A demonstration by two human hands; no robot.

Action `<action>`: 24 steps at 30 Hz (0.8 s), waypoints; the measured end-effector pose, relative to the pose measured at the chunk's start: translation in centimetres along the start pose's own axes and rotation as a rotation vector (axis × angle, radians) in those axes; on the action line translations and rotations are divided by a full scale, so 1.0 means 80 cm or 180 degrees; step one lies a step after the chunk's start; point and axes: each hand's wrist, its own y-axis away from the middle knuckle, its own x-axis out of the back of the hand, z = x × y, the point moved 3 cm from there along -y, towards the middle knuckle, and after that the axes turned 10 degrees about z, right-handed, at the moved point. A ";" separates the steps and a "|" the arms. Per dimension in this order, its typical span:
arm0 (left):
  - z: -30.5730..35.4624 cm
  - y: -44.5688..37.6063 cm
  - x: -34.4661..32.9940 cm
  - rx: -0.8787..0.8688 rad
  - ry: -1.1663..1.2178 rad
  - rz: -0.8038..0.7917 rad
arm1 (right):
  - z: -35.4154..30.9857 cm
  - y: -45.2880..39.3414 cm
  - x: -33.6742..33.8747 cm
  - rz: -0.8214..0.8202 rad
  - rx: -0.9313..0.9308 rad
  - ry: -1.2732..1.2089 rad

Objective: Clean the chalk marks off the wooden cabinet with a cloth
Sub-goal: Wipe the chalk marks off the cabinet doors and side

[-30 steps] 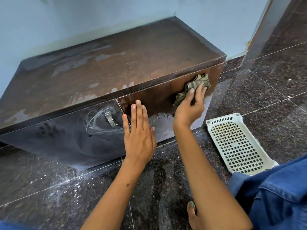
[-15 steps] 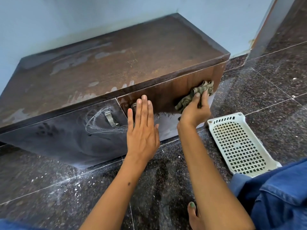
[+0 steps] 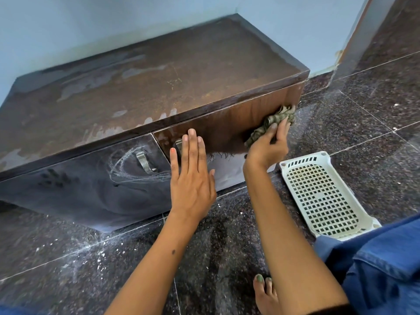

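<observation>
Against the right-hand door of the low wooden cabinet [image 3: 159, 87], your right hand [image 3: 268, 146] grips the bunched cloth [image 3: 272, 123] and presses it to the wood near the door's far right edge, its fingers curled over the wad. Over the last second the cloth has travelled rightward and a little down along that door, away from the middle where it was a second ago, so you are sweeping the upper band outward; that band now looks brown and fairly clear. Your left hand [image 3: 193, 178] has slid up slightly and lies flat with fingers straight against the same door, holding nothing, apparently bracing it while partly covering its handle [image 3: 178, 144]. A pale haze remains on the lower part of the right door [image 3: 227, 171], and the white chalk scribbles [image 3: 127, 164] around the left door's handle [image 3: 145, 162] look untouched, as do dusty finger smudges further left, so much of the job is probably still ahead. Whether the whitish patches on the cabinet top are chalk or wear is hard to make out. How much of the cloth is actually touching the wood is hidden behind your fingers. Beside your right forearm, a white perforated plastic tray [image 3: 318, 194] lies on the dark speckled floor [image 3: 68, 269], with its near corner cut off by blue denim [image 3: 375, 269].
</observation>
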 end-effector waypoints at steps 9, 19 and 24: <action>-0.002 0.001 0.002 -0.0076 -0.0046 -0.0040 | 0.055 -0.030 0.017 -0.0045 -0.0910 0.0451; -0.001 0.001 0.002 -0.0064 -0.0039 -0.0002 | 0.054 -0.037 0.015 -0.0022 -0.0272 0.0601; -0.002 0.001 0.004 -0.0083 -0.0022 -0.0009 | 0.073 -0.048 0.032 -0.0318 -0.0964 0.1220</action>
